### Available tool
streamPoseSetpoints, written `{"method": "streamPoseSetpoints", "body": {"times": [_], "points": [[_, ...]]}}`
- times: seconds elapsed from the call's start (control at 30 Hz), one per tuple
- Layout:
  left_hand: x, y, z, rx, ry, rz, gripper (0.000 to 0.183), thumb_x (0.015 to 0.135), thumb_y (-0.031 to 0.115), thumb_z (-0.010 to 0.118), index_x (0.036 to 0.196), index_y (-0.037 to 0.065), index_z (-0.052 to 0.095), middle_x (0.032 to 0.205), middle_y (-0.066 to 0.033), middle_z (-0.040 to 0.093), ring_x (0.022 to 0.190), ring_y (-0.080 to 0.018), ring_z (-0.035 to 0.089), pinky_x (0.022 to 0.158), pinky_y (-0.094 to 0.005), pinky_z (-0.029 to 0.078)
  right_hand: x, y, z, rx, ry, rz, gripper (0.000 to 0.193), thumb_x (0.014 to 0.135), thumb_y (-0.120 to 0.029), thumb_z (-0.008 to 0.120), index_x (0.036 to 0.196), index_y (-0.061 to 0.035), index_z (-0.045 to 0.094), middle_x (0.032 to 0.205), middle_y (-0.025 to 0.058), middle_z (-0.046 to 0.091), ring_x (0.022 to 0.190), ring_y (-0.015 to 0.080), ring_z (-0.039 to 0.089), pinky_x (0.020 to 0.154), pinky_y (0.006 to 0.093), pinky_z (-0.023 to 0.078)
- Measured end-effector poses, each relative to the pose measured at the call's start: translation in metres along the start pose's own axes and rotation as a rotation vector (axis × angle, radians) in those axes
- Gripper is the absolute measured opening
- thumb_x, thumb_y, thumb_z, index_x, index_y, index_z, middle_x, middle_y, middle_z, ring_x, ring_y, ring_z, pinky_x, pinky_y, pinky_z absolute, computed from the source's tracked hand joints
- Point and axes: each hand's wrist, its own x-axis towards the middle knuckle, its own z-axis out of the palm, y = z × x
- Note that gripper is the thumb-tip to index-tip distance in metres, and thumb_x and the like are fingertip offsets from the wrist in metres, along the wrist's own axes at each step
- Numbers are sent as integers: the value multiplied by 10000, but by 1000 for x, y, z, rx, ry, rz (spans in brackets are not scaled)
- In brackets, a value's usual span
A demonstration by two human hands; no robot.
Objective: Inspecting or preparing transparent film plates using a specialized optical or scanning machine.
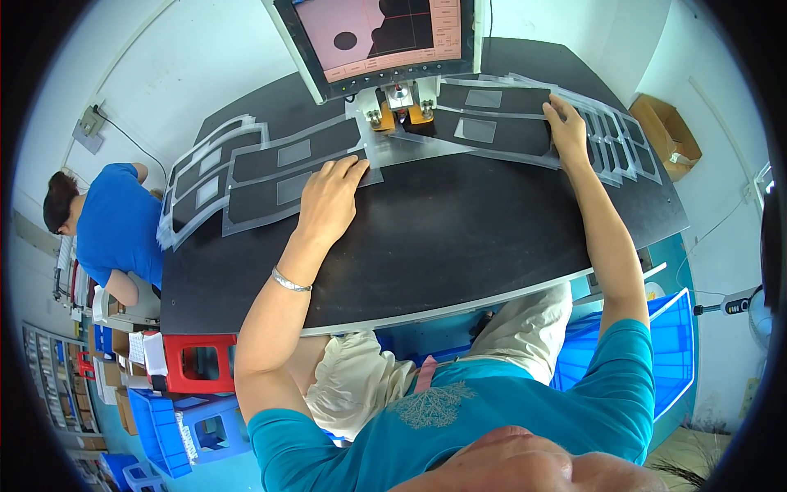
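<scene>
A clear plastic sheet with black panels [490,131], each with a pale window, lies beneath the small tabletop machine [400,102] with orange parts. My right hand [569,135] is at this sheet's right end, fingers bent closed on it. On the left, another clear sheet with black panels [266,164] lies on the black table. My left hand [330,199] rests over its near right corner, with fingers stretched toward the machine. Its thumb is hidden. A monitor [377,41] above the machine shows enlarged dark shapes on a pinkish ground.
More sheets lie in a fanned stack [627,148] at the right and a pile [197,184] at the left of the black table [459,221]. A cardboard box [666,135] stands beyond the right edge. A co-worker in blue [123,221] bends at the left. Red [174,361] and blue stools stand below.
</scene>
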Motion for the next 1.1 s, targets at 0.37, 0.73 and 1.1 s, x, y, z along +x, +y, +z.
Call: {"method": "streamPoseSetpoints", "body": {"times": [0.37,0.73,1.1], "points": [[-2,5,-2,8,23,37,482,834,-75,550,1278,86,650,1314,-91,654,1230,-302,594,1026,-407,500,2,4,-7,-271,-134,-225,577,824,-176,747,1372,-68,603,1187,159,676,825,188,639,807,319,529],[-2,58,-7,-147,2,197,543,808,-80,565,1310,114,636,1340,-103,637,1240,-304,597,1019,-420,513,34,42,-81,-706,83,-265,566,800,-233,755,1331,-90,624,1343,170,605,1304,335,518,1094,422,426],[-2,59,-2,-133,-13,167,501,855,-47,572,1329,109,617,1373,-101,609,1259,-306,581,1030,-425,501,-19,-17,-13,-359,-425,-560,459,849,-198,737,1274,-58,635,1304,172,617,1210,342,590,1058,410,454]]}}
